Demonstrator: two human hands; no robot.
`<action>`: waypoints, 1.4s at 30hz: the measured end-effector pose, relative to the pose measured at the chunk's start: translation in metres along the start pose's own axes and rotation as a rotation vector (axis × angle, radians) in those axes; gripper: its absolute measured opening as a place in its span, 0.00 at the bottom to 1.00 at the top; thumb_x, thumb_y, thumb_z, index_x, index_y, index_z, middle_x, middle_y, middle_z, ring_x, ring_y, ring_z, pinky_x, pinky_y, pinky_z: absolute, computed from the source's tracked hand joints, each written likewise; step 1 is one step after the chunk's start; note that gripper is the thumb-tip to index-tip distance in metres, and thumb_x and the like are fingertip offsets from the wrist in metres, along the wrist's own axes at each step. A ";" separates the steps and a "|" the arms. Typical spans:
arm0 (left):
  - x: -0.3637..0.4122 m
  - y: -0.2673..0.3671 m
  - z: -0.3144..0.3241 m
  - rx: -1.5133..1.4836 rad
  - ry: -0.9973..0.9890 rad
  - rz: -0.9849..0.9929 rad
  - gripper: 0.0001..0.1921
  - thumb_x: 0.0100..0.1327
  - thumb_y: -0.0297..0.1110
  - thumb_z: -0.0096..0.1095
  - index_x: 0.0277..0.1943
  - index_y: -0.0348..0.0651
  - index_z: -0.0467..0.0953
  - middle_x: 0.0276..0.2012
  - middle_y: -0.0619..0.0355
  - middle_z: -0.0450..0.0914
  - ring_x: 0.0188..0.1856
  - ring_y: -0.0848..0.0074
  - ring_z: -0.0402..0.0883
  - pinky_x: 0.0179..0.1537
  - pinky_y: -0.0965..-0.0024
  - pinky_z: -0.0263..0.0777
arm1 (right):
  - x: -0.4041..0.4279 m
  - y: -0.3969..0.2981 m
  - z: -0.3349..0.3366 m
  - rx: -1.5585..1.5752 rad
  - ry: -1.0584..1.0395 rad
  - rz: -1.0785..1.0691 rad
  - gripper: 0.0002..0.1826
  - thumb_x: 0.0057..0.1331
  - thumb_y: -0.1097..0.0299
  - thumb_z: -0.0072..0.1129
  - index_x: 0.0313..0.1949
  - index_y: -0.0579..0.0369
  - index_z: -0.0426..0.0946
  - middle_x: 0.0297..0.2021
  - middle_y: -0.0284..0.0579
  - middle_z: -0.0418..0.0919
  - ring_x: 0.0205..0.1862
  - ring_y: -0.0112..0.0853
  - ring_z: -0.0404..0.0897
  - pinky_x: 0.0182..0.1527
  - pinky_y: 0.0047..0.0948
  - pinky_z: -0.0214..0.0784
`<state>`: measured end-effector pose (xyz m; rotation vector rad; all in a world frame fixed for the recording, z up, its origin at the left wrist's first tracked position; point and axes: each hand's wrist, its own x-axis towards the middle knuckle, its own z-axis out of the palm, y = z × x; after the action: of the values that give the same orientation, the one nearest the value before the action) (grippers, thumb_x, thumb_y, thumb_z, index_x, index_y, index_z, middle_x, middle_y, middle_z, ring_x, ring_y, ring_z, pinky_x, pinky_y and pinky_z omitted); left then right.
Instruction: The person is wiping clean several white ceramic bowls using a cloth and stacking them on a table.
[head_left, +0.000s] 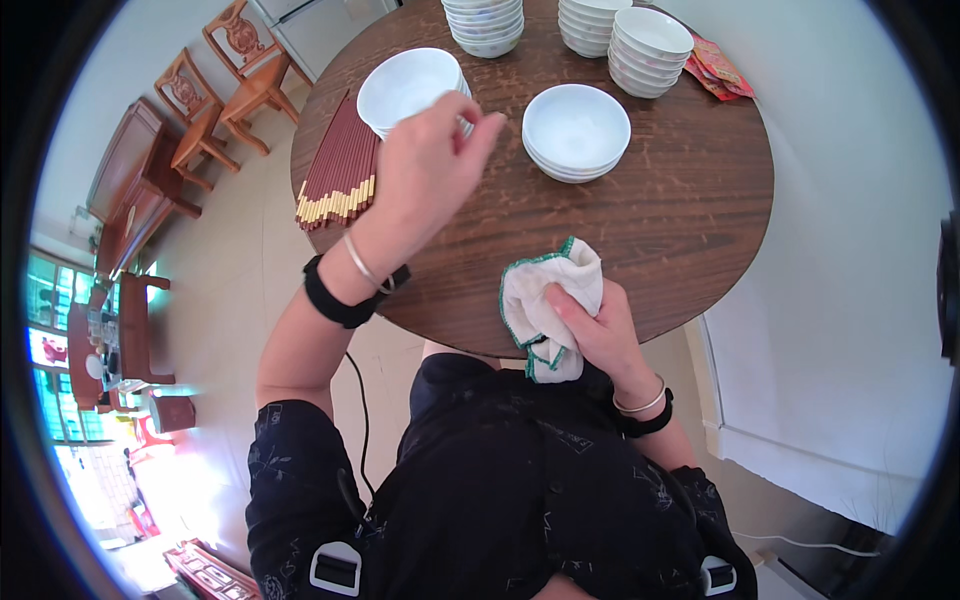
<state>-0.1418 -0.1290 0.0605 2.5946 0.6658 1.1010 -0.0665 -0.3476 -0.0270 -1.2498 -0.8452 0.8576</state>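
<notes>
My left hand (439, 161) hovers over the round wooden table, its fingers curled and the thumb apart from them, with nothing visible in its grasp. It partly covers a stack of white bowls (409, 86). Left of that stack lies a bundle of dark red-brown chopsticks (341, 157) with gold-coloured ends. My right hand (604, 330) grips a crumpled white cloth (551, 289) with green stitched edging at the table's near edge. Beyond the cloth stands a short stack of white bowls (576, 131), apart from both hands.
Taller bowl stacks (486, 30) stand at the far side of the table (675, 202), one beside red packets (716, 67). A white wall (840, 247) runs along the right. Carved wooden chairs (259, 82) stand at left, and a black cable (363, 420) hangs beside me.
</notes>
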 end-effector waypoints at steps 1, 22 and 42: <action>0.000 0.009 0.006 -0.097 -0.145 -0.084 0.16 0.61 0.43 0.65 0.30 0.36 0.75 0.18 0.53 0.76 0.21 0.64 0.77 0.24 0.66 0.70 | 0.000 0.000 0.000 0.000 0.002 0.002 0.12 0.67 0.69 0.57 0.44 0.64 0.77 0.34 0.39 0.82 0.36 0.21 0.79 0.38 0.23 0.71; 0.021 0.004 0.046 -0.460 -0.213 -0.303 0.08 0.63 0.23 0.51 0.42 0.26 0.65 0.25 0.46 0.78 0.21 0.69 0.81 0.19 0.71 0.73 | -0.002 0.000 0.001 -0.024 -0.016 0.011 0.13 0.65 0.67 0.59 0.44 0.64 0.77 0.33 0.41 0.81 0.36 0.23 0.79 0.39 0.25 0.71; -0.077 0.020 -0.019 -1.162 -0.354 -0.764 0.20 0.59 0.25 0.51 0.54 0.29 0.62 0.35 0.51 0.77 0.19 0.78 0.74 0.18 0.81 0.66 | -0.011 -0.014 -0.006 -0.150 0.246 -0.245 0.11 0.62 0.75 0.58 0.44 0.66 0.76 0.37 0.42 0.81 0.38 0.24 0.80 0.42 0.25 0.72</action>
<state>-0.1969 -0.1841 0.0341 1.2886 0.5764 0.4807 -0.0647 -0.3613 -0.0146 -1.3184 -0.8534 0.4402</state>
